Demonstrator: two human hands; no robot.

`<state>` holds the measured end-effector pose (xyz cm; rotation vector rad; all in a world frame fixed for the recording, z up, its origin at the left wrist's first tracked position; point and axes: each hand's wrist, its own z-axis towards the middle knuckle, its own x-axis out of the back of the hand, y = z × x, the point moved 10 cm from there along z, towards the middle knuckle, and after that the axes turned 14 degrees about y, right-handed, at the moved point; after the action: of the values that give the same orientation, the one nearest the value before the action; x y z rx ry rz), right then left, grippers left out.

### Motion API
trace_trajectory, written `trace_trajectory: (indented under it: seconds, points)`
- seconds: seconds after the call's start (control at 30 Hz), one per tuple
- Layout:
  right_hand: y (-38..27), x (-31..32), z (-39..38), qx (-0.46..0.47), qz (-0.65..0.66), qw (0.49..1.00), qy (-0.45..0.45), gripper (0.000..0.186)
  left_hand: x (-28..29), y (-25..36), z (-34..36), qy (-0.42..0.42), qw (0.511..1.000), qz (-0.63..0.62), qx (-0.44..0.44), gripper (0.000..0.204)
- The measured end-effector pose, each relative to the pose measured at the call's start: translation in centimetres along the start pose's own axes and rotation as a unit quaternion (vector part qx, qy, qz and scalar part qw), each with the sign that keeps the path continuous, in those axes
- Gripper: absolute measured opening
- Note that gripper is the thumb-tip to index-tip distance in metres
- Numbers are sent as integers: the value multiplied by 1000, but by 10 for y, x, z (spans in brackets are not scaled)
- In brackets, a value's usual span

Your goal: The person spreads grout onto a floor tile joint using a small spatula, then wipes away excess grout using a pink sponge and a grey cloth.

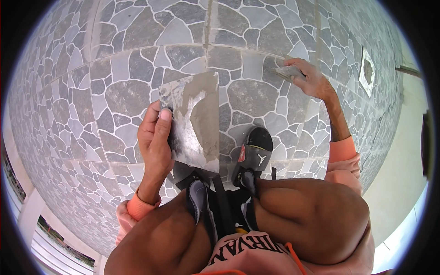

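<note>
Stone-patterned floor tiles (252, 98), grey with pale lines between the shapes, fill most of the frame and bend away toward its rim, with a square drain cover (367, 72) at the upper right. Left of the middle, the left hand (156, 133) has its grip closed on the left edge of a metal plate (185, 130), thumb on the near face and fingers behind. That plate stands with its long axis running up and down the frame, and grey paste (207, 120) coats much of its right side. At the upper right, the right hand (314, 81) pinches a small flat blade (288, 72) between thumb and fingers; the blade's long axis runs roughly sideways, its free end aimed left. From this grip the plate lies to the left and lower in the frame, well apart, its pasted side facing the blade. The right hand is nearer the drain cover; whether the blade touches the tiles, I cannot tell.
</note>
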<state>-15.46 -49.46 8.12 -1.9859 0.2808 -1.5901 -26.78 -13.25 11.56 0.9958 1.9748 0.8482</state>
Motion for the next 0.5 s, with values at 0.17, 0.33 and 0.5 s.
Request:
trace_trajectory:
  seconds: [0.17, 0.33, 0.5]
  points:
    - [-8, 10, -9, -110, 141, 979, -95, 46, -2, -2, 2, 5, 1000, -3, 6, 31]
    - [-80, 21, -18, 47, 251, 961, -110, 50, -1, -17, 20, 102, 991, -69, 52, 24]
    - [-184, -8, -35, 161, 244, 943, -161, 41, -20, -5, 59, 61, 992, -106, 14, 14]
